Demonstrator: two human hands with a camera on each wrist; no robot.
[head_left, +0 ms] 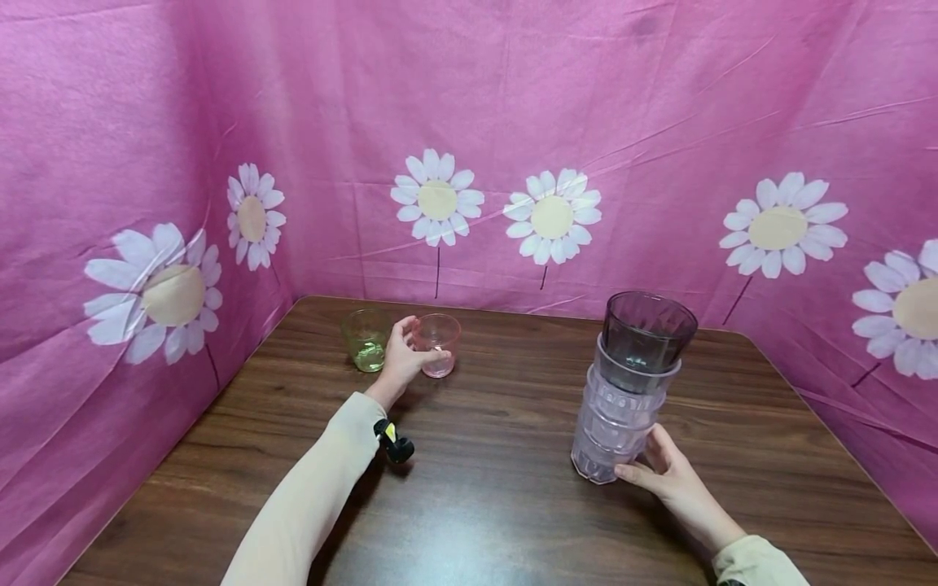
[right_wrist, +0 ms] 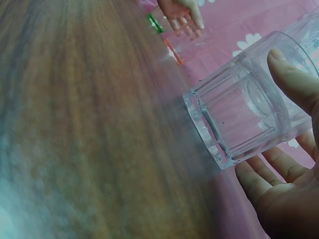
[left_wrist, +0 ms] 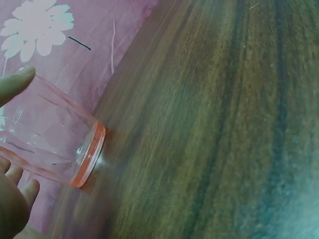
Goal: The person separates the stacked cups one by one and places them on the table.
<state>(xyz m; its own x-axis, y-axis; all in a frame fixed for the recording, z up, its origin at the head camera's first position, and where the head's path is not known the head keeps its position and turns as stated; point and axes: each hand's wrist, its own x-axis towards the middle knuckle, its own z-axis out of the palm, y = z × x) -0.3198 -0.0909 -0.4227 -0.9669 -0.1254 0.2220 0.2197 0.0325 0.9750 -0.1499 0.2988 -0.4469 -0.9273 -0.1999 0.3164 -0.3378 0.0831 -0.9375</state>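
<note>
At the back left, my left hand (head_left: 399, 362) holds a clear pink cup (head_left: 442, 335), thumb across its near side and fingers round its left. The left wrist view shows the pink cup's orange-tinted base (left_wrist: 89, 157) at the tabletop, with the thumb near the rim. A green clear cup (head_left: 364, 340) stands just left of that hand. On the right, my right hand (head_left: 681, 488) grips the lower part of a tall stack of clear cups (head_left: 619, 415), thumb in front, fingers behind. A dark smoky cup (head_left: 648, 330) sits nested in the stack's top.
The brown wooden table (head_left: 476, 456) has a pink cloth (head_left: 498, 98) with white daisies hanging behind it and at both sides. A black wrist camera (head_left: 396, 443) is strapped to the left sleeve.
</note>
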